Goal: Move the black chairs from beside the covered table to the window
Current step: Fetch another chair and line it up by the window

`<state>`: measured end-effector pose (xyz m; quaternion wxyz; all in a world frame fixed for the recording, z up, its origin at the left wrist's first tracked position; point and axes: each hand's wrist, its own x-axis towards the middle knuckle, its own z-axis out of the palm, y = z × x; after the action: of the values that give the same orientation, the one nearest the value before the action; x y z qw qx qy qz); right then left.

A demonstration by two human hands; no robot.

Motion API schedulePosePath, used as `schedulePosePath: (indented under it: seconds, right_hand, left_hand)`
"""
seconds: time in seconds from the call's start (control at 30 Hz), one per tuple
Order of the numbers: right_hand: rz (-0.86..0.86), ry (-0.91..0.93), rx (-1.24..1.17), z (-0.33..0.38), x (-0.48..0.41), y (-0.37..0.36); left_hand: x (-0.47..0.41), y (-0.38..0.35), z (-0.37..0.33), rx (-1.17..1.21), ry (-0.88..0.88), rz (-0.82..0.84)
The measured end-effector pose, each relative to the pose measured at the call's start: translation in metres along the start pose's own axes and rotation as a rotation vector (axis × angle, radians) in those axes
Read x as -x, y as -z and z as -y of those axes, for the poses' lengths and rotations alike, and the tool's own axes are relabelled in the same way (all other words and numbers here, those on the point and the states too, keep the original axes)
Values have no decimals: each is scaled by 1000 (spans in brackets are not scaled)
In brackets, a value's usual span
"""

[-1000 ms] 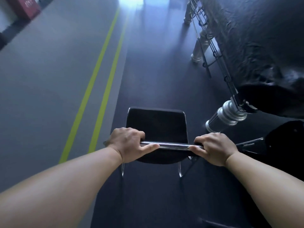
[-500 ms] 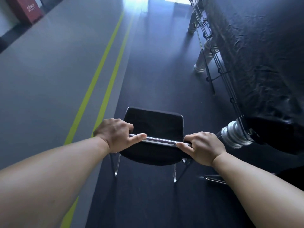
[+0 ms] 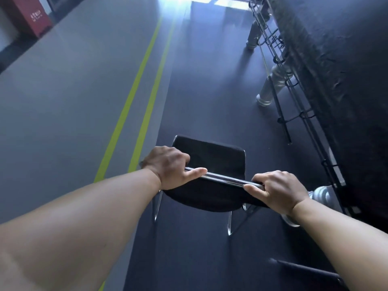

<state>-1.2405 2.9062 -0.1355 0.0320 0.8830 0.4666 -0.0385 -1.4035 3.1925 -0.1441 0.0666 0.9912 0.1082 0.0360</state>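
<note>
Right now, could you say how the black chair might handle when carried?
The black chair is probably light, given thin metal legs. Likely rigid: left hand and right hand grip only its top bar. That polished bar may be slippery.

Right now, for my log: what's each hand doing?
Left hand: grips the chrome top rail of the black chair.
Right hand: grips the same rail.

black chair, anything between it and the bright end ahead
Nothing visible does. The dark floor ahead of the black chair, gripped by the left hand and right hand, shows nothing up to the bright patch. The covered table and its legs stand off to the right.
</note>
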Motion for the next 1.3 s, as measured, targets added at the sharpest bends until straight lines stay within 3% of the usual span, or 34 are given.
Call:
schedulePosePath:
  seconds: [0.4, 0.73, 1.3]
  right_hand:
    - [-44, 42, 34, -40, -138, 19]
    - [-46, 132, 28, -124, -286, 34]
    - [-119, 164, 33, -170, -486, 43]
  left_hand:
    - [-124, 7, 64, -51, -6, -57]
    - [-252, 2, 88, -100, 65, -38]
    - [-436, -1, 193, -157, 66, -78]
